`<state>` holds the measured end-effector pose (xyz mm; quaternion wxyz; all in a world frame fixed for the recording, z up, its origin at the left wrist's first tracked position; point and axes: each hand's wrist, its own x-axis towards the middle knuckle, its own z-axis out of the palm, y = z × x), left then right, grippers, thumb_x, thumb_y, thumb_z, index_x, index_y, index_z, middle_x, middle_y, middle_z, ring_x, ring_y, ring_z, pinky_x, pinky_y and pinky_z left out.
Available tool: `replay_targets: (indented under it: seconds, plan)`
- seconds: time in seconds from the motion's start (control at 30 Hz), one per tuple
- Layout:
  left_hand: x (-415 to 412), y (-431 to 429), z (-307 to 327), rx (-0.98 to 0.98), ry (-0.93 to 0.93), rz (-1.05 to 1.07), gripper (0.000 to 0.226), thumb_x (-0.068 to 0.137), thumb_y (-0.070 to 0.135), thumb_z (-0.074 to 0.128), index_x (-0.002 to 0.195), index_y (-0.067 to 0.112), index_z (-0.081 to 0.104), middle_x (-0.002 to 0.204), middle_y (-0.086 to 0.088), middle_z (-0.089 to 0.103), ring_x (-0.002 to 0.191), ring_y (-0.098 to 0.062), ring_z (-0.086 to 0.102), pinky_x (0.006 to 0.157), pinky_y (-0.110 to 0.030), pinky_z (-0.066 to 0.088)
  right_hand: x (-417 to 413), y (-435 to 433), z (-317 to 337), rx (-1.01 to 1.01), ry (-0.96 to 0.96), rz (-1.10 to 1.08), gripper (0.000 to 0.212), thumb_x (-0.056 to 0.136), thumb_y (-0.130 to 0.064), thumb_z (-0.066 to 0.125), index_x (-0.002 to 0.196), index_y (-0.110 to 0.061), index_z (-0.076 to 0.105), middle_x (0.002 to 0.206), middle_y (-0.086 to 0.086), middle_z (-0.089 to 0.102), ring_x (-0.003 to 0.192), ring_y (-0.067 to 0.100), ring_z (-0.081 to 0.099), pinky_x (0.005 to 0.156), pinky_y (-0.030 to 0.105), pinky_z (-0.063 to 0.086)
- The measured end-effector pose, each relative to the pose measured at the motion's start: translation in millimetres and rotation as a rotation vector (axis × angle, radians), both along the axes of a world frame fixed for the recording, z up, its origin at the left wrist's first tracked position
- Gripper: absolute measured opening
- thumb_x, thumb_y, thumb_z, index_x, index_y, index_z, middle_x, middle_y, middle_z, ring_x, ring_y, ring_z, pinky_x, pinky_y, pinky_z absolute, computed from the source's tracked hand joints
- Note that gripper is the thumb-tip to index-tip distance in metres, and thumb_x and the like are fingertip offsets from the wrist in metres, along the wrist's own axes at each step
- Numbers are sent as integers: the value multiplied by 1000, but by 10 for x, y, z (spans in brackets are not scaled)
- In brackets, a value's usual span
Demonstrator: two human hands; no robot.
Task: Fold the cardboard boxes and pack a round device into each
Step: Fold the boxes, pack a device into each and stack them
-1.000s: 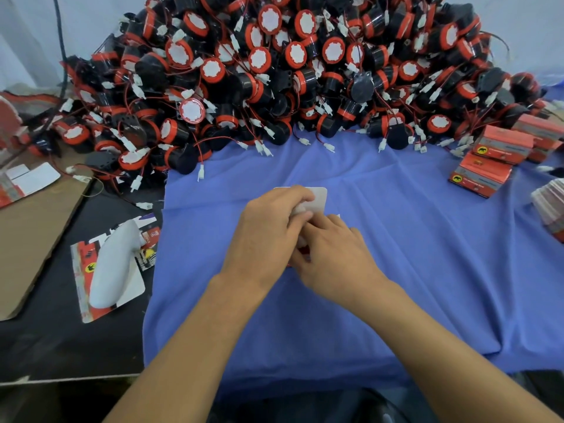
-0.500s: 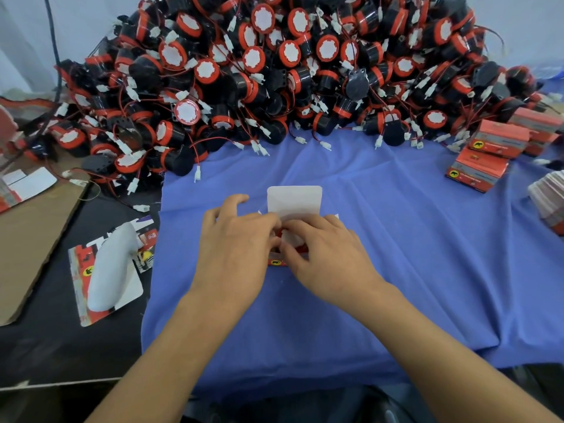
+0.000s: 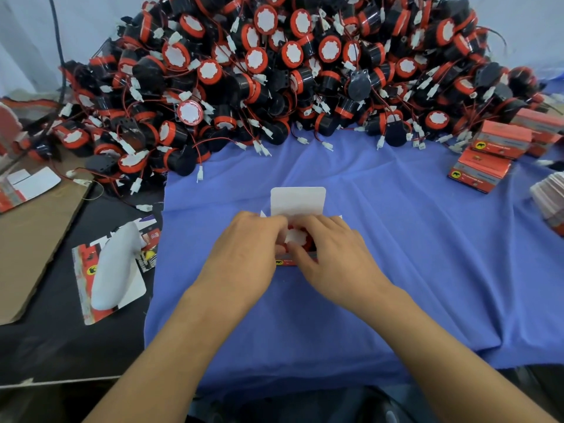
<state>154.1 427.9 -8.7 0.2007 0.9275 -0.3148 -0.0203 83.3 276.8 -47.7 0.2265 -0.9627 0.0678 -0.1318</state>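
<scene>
Pressing in from both sides, left hand (image 3: 244,257) brought closer than half a second ago, right hand (image 3: 335,257) opposite, round device (image 3: 296,237) pinched between curled fingertips, seated in open cardboard box (image 3: 297,201), mid blue cloth (image 3: 427,239), white flap raised far side.

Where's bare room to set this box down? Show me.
Bare blue cloth lies between the right hand and the closed boxes, and left of the left hand up to the cloth's edge. Crowded: the device pile along the far side.
</scene>
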Motion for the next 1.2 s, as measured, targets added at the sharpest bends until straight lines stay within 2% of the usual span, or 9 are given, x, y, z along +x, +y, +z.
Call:
replay_targets:
  seconds: [0.17, 0.37, 0.5, 0.57, 0.7, 0.77, 0.9, 1.07, 1.2]
  plan:
    - [-95, -5, -105, 122, -249, -40, 10, 99, 23, 61, 94, 21, 70, 114, 5, 60, 125, -22, 43, 89, -33, 48, -16, -27, -47, -4, -54, 20, 17, 102, -44, 52, 116, -35, 55, 102, -26, 48, 94, 10, 43, 78, 36, 42]
    - [-148, 31, -231, 251, -472, -69, 20, 96, 30, 55, 94, 24, 74, 137, -2, 48, 126, -28, 43, 76, -31, 29, -15, -26, -93, 10, -75, 19, 21, 102, -43, 54, 120, -33, 58, 115, -18, 58, 102, 14, 49, 82, 37, 45]
    - [-131, 39, -302, -97, -166, -21, 19, 98, 26, 57, 88, 20, 72, 142, 9, 38, 117, -16, 51, 76, -33, 51, -46, -10, -175, 60, -137, -18, 23, 99, -38, 62, 120, -31, 66, 144, 2, 36, 135, 20, 29, 102, 37, 44]
    - [-172, 43, -362, -389, -53, 21, 7, 96, 23, 65, 99, 28, 68, 139, 19, 38, 98, -7, 64, 77, -30, 56, -85, 23, -216, 253, -181, -60, 26, 95, -35, 68, 121, -39, 64, 149, -9, 17, 145, 9, 17, 104, 23, 41]
    - [-193, 23, -468, -830, 69, 190, 20, 101, 18, 62, 116, 32, 61, 119, 19, 61, 91, -1, 71, 71, -12, 53, -161, 74, -264, 629, -355, -110, 59, 85, -32, 82, 125, -55, 46, 133, -22, 38, 124, -13, 45, 88, 0, 41]
    - [-150, 15, -500, -861, 145, 227, 20, 101, 13, 62, 104, 32, 67, 101, 22, 71, 89, 2, 70, 73, -9, 50, -182, 82, -275, 715, -352, -80, 58, 86, -36, 81, 118, -63, 41, 123, -29, 53, 120, -6, 55, 88, 5, 45]
    - [-88, -16, -546, -813, 270, 213, 20, 95, 15, 72, 97, 35, 75, 104, 12, 73, 95, 3, 68, 76, -7, 47, -161, 18, -329, 588, -340, -73, 18, 99, -45, 58, 112, -37, 67, 114, -21, 62, 117, 5, 61, 90, 18, 50]
    - [-61, -88, -544, -946, 427, 298, 38, 89, 7, 76, 107, 31, 52, 117, 5, 67, 82, -1, 68, 65, -16, 54, -103, -25, -334, 650, -308, -110, 18, 103, -17, 61, 103, -31, 73, 106, -19, 62, 106, -1, 63, 83, 10, 48]
    - [16, -64, -541, -905, 469, 152, 47, 93, 2, 70, 125, 34, 60, 113, 12, 73, 79, -10, 63, 76, -25, 53, -55, -110, -262, 914, -219, -100, 56, 97, -9, 65, 132, -50, 47, 106, -17, 65, 106, 0, 64, 84, 19, 55]
